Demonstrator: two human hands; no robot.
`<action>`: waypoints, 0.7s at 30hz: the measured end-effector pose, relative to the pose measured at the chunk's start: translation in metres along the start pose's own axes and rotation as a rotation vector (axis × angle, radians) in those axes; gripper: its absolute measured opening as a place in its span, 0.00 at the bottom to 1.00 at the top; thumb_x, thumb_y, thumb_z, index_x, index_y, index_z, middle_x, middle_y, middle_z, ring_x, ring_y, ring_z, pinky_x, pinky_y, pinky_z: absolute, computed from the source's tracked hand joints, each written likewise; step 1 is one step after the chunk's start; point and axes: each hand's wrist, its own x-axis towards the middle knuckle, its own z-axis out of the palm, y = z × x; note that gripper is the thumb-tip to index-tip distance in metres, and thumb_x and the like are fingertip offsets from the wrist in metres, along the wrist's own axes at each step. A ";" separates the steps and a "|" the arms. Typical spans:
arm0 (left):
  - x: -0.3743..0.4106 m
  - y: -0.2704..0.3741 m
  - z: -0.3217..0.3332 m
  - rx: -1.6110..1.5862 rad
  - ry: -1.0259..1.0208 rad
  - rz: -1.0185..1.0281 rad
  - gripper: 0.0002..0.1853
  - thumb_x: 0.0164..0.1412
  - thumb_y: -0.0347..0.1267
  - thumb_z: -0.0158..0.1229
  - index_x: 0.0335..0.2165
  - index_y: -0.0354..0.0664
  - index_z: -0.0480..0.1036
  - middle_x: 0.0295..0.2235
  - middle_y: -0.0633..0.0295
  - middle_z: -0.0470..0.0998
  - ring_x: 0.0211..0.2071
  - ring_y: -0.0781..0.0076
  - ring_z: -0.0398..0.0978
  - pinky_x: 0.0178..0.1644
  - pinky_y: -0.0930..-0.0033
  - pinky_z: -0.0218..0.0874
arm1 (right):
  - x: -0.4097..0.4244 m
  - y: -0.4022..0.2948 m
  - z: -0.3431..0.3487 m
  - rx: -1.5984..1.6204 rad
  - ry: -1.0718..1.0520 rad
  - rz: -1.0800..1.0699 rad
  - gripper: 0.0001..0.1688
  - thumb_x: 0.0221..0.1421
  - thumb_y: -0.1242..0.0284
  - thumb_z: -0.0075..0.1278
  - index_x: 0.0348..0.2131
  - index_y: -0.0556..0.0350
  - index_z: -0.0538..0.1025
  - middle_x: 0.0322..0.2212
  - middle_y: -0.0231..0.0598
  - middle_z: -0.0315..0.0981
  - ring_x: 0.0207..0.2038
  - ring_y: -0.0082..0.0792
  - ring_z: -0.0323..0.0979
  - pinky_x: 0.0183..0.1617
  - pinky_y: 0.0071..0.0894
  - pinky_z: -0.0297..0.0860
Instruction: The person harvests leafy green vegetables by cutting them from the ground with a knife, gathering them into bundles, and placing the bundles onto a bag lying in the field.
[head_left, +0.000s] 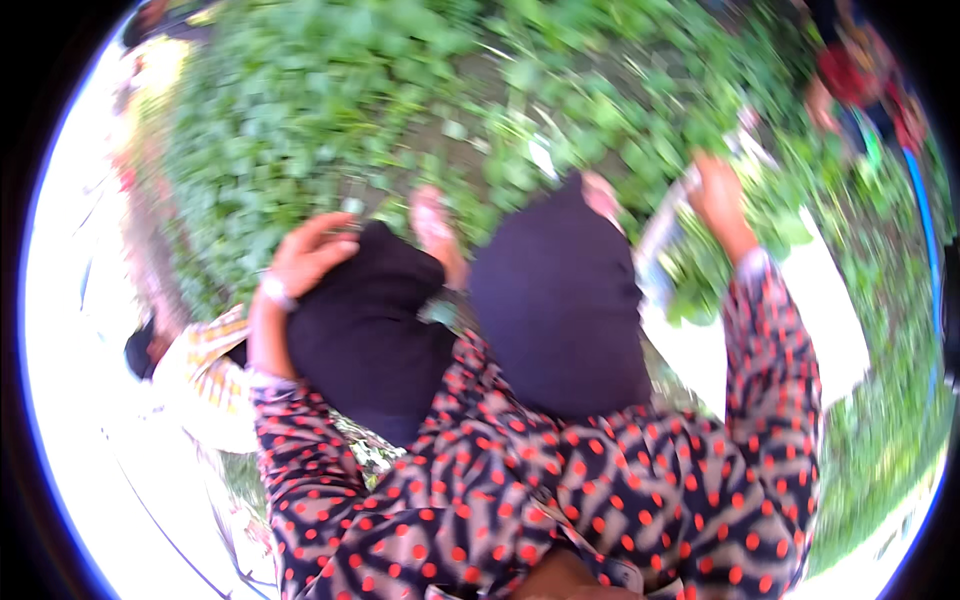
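My left hand (311, 255) rests at my left knee, its fingers bent and apart over the dark trouser leg (375, 300). On the right, my right hand (718, 195) has its fingers closed on the pale rim of a white sack (814, 300). Picked green leaves (694, 277) lie in the mouth of the sack, just below that hand. Low leafy green plants (315, 97) grow before me, with brown soil showing between them. The picture is blurred, so fine detail at the fingertips is hidden.
My bare feet (435, 221) stand among the plants. A person in a checked shirt (217, 352) is at the left, and another in red (851, 75) at the upper right. A blue hose (924, 217) runs along the right side.
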 end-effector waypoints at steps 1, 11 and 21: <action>0.011 0.011 0.002 0.078 -0.009 0.041 0.25 0.55 0.34 0.60 0.51 0.39 0.66 0.43 0.55 0.75 0.46 0.68 0.72 0.52 0.67 0.63 | -0.024 0.024 0.030 -0.097 -0.100 0.046 0.29 0.37 0.74 0.56 0.44 0.57 0.71 0.32 0.52 0.73 0.35 0.54 0.71 0.39 0.49 0.67; 0.008 -0.004 -0.008 0.166 0.008 -0.046 0.27 0.56 0.36 0.60 0.52 0.39 0.66 0.45 0.55 0.73 0.46 0.69 0.70 0.51 0.68 0.61 | -0.066 0.006 0.103 -0.392 -0.203 0.056 0.10 0.50 0.75 0.43 0.34 0.55 0.73 0.38 0.39 0.69 0.49 0.44 0.61 0.52 0.46 0.57; 0.011 -0.004 -0.005 0.120 -0.016 -0.047 0.27 0.56 0.34 0.60 0.52 0.36 0.64 0.45 0.55 0.73 0.47 0.69 0.70 0.52 0.69 0.61 | -0.076 0.027 0.069 -0.196 -0.245 0.106 0.21 0.31 0.74 0.57 0.32 0.56 0.71 0.38 0.44 0.68 0.48 0.48 0.60 0.52 0.45 0.58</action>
